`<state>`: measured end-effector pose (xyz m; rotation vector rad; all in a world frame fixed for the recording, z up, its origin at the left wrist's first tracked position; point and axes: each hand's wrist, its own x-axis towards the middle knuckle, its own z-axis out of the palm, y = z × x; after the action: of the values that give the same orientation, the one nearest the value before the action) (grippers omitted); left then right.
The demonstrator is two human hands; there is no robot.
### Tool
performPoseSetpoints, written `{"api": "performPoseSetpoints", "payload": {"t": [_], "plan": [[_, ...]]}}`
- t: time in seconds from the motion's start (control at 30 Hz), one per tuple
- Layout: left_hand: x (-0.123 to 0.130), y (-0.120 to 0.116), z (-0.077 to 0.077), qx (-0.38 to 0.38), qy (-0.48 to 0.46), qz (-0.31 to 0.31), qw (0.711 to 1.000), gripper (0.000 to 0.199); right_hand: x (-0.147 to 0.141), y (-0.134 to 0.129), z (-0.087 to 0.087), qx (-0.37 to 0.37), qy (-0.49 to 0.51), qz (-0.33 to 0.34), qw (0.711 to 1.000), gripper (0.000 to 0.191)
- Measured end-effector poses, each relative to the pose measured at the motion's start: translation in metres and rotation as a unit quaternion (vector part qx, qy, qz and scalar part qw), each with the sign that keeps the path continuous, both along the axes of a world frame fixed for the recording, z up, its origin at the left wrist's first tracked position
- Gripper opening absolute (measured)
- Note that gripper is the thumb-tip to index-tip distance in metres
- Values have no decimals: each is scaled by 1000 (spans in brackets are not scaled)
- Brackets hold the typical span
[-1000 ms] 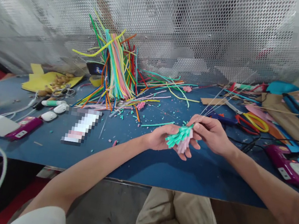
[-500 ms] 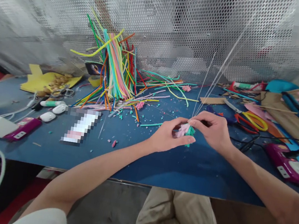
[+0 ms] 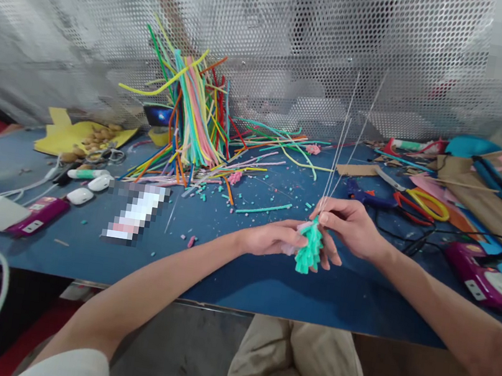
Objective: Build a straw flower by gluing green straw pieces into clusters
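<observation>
Above the blue table's front part, my left hand (image 3: 274, 238) holds a small bumpy piece (image 3: 309, 250), teal in front with pale pink beside it. Its thumb lies on the teal side and some fingers reach behind. My right hand (image 3: 344, 224) pinches the top of the piece, where thin clear strands (image 3: 338, 157) rise toward the mesh wall. What exactly lies between the right fingertips is too small to tell.
A bundle of coloured fuzzy stems (image 3: 196, 111) stands behind a phone (image 3: 137, 212). Teal and pink bits are scattered nearby. Scissors (image 3: 428, 203), a glue gun (image 3: 370, 196) and a purple power strip (image 3: 485, 276) lie right; a yellow sheet (image 3: 55, 137) lies left.
The piece has turned and dropped slightly, so more of its teal side shows. My left hand has shifted lower with its fingers behind it. My right hand has lowered, and the strands have swung left.
</observation>
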<state>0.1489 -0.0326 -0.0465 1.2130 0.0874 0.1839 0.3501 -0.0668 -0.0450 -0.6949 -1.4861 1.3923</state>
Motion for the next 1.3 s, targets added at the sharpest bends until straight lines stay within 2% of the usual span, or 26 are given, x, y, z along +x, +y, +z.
{"api": "performPoseSetpoints", "payload": {"t": [0.07, 0.17, 0.3, 0.4, 0.47, 0.57, 0.73, 0.9, 1.07, 1.3], "plan": [[0, 1, -2, 39, -3, 37, 999, 61, 0, 0, 0, 4, 12, -11, 1000, 16], [0, 0, -2, 128, 9, 135, 982, 65, 1, 3, 1, 49, -4, -59, 997, 17], [4, -6, 2, 257, 71, 270, 925, 64, 1, 5, 2, 113, -73, -152, 979, 19], [5, -9, 1, 287, 98, 293, 907, 53, 1, 6, 2, 132, -107, -196, 966, 18], [5, -9, -1, 266, 82, 289, 916, 46, 2, 7, 1, 153, -135, -211, 956, 16], [4, -7, -3, 183, 32, 262, 947, 41, 5, 8, 2, 186, -169, -200, 947, 14], [1, 1, -5, 51, -1, 174, 983, 39, 11, 9, 4, 169, -147, -142, 964, 20], [1, 5, -5, -29, -10, 121, 992, 41, 13, 10, 2, 154, -134, -137, 969, 20], [-1, 6, -1, -116, 2, 23, 993, 40, 14, 7, 6, 168, -130, -113, 971, 17], [-6, 7, 1, -152, 52, -46, 986, 41, 13, 5, 9, 205, -128, -82, 967, 15]]}}
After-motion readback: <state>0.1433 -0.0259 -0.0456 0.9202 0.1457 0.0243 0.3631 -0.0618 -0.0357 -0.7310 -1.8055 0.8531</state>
